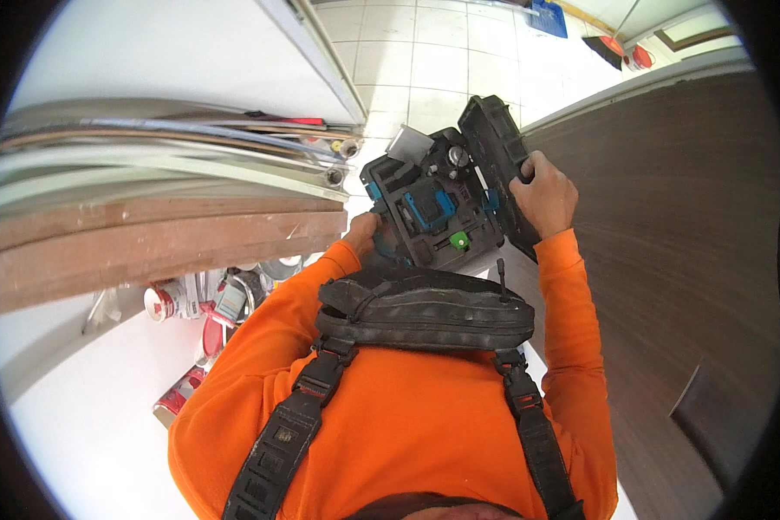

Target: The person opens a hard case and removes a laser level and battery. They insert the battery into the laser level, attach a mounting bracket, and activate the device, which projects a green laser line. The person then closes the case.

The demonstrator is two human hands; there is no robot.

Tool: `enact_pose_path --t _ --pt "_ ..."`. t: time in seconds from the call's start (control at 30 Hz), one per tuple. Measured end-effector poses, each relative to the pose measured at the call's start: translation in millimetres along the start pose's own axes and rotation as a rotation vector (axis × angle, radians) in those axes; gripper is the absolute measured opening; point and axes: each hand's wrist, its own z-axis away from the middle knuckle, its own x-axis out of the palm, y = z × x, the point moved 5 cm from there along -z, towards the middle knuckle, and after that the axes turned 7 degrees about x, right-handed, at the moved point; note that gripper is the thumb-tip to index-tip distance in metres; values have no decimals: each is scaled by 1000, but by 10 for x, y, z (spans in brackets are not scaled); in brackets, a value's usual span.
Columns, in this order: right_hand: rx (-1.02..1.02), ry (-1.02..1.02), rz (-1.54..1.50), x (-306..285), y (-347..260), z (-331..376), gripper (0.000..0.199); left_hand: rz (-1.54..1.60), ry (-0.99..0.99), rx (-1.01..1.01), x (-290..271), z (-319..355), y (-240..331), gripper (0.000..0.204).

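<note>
A black hard tool case with blue latches stands opened in front of me, its lid swung out to the right. My right hand grips the edge of that lid, fingers curled round it. At the case's near left side, my left hand is closed on the edge, its fingertips partly hidden. A blue and black device, apparently a laser level, lies in the middle of the case. Near it are a small green piece, a round metal-and-black fitting and a pale flat sheet.
Long boards and strips are stacked on my left, above paint buckets and other clutter. A dark wood-grain panel runs along my right. A broom and blue dustpan stand beyond. A black bag is strapped across my chest.
</note>
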Motion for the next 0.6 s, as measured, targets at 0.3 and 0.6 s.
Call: enact_pose_path --t 0.3,0.6 --pt "-123 -69 80 1238 792 -2128 23 -1021 -336 320 1071 -2146 94 17" --pt "-523 -175 192 3686 951 -4593 30 -988 -342 465 2039 -4825 -350 17"
